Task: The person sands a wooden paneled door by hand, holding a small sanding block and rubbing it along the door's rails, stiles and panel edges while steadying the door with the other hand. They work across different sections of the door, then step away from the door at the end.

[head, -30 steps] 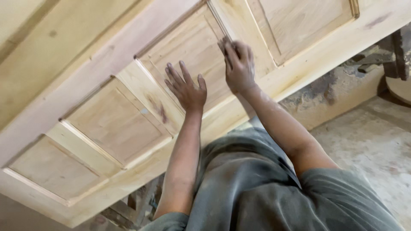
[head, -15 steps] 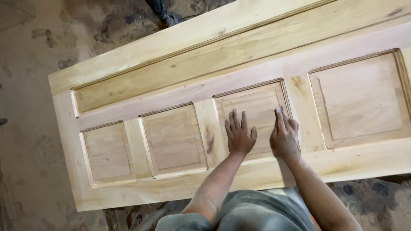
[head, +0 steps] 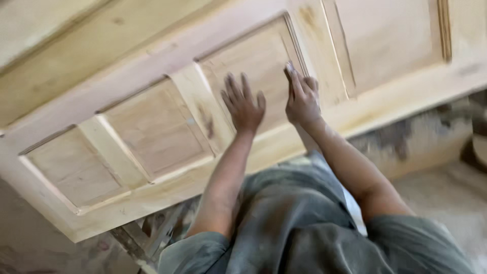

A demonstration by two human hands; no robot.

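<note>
Grey cloth, a shirt or apron [head: 304, 228], fills the near bottom of the view, with both bare forearms reaching up and away from it onto the door [head: 152, 61]. Beyond the cloth, the left hand [head: 243, 104] lies flat on the door with its fingers spread and released, palm down on the panel [head: 253, 66] just right of the middle one, gripping nothing. The right hand [head: 303, 96] sits just beside it, to the right, fingers loosely together and pointing up along that panel's right edge, also holding nothing. The door is pale bare wood, lying tilted across the view, with its long near rail running just under both wrists. Two more raised panels lie left of the hands, and a larger one to the right. Below the door's near left edge a dark support [head: 137, 243] shows, blurred. Past the door's right end lies a dusty floor [head: 446, 198].
</note>
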